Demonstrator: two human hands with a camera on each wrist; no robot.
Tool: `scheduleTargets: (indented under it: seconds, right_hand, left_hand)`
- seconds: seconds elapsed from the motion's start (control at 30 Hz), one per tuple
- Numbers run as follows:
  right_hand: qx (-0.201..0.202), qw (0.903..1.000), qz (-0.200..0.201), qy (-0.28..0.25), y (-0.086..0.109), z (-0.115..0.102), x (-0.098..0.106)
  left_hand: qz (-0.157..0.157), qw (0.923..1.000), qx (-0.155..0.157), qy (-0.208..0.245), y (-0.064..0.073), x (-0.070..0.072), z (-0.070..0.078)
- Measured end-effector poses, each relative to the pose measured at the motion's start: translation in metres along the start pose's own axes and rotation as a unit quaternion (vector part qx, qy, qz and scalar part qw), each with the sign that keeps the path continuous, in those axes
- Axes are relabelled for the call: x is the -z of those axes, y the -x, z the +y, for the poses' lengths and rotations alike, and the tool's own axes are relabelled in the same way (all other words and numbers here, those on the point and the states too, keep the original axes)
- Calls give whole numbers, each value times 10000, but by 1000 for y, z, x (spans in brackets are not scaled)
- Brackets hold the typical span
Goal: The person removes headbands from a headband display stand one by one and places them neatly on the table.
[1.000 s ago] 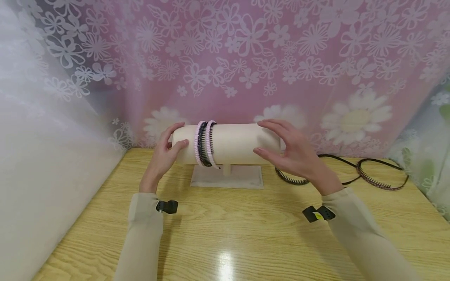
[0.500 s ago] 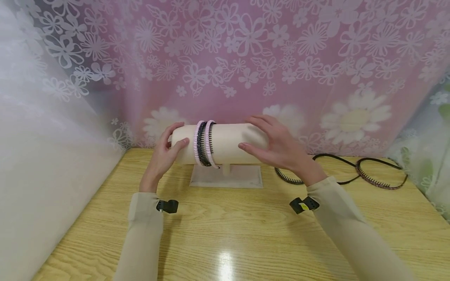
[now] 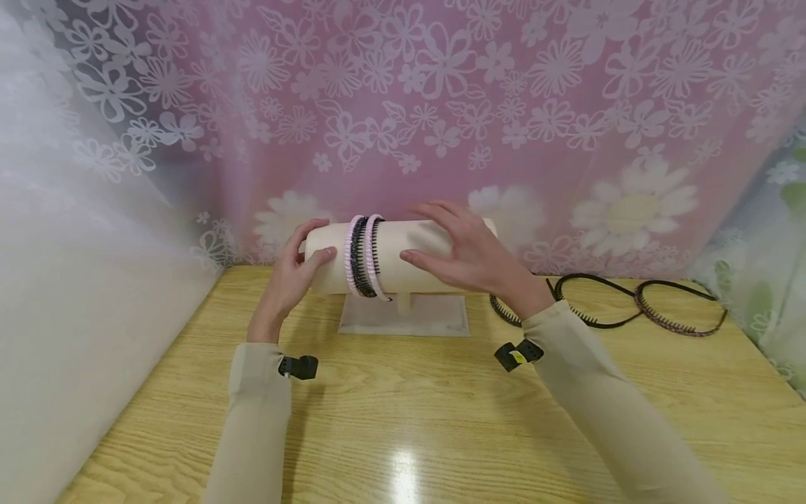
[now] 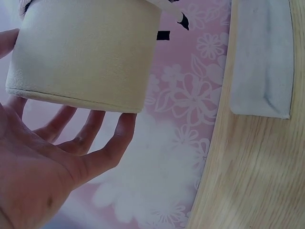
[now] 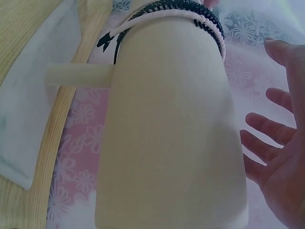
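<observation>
A cream padded headband stand (image 3: 397, 276) has a horizontal roll on a short post and a flat base. Toward the roll's left side sit a pink headband (image 3: 350, 255), a black toothed headband (image 3: 359, 256) and another pink one (image 3: 371, 256), side by side. My left hand (image 3: 291, 276) grips the roll's left end, thumb in front and fingers at the end face (image 4: 114, 109). Spread over the right half of the roll, my right hand (image 3: 466, 252) holds nothing. Its fingers (image 5: 269, 129) stretch beside the roll's surface in the right wrist view.
Black toothed headbands (image 3: 683, 327) lie on the wooden table (image 3: 403, 406) at the right, one partly hidden behind my right wrist. A pink flowered curtain (image 3: 403, 140) hangs close behind the stand. A white sheet (image 3: 94, 280) borders the left.
My right hand has moved left along the roll, from its right end toward the headbands. My left hand has stayed at the left end, and the stand keeps its place.
</observation>
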State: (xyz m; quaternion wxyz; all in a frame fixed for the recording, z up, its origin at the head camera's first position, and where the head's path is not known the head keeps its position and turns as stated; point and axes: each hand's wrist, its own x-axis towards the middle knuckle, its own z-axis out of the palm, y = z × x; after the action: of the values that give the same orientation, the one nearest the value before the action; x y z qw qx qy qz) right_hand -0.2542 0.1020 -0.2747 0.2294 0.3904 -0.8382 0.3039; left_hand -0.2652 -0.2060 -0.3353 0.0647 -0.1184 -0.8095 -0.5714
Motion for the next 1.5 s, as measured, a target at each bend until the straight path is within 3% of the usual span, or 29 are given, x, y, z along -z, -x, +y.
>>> scheduleTargets:
  seconds: [0.33, 0.73, 1.13, 1.5]
  right_hand:
    - [-216, 9991, -372, 8, -14, -1, -12]
    - [-616, 9930, -787, 629, -25, -6, -22]
    - [-1060, 9754, -1276, 1449, -33, -10, -29]
    - [-1029, 9594, -1545, 2126, -40, -13, -35]
  left_hand:
    - [-62, 9999, -10, -138, -1, 0, 4]
    - [-23, 10000, 53, -39, -1, -1, 3]
    - [14, 9999, 58, -101, -2, -2, 4]
    - [64, 10000, -20, -41, -3, -2, 3]
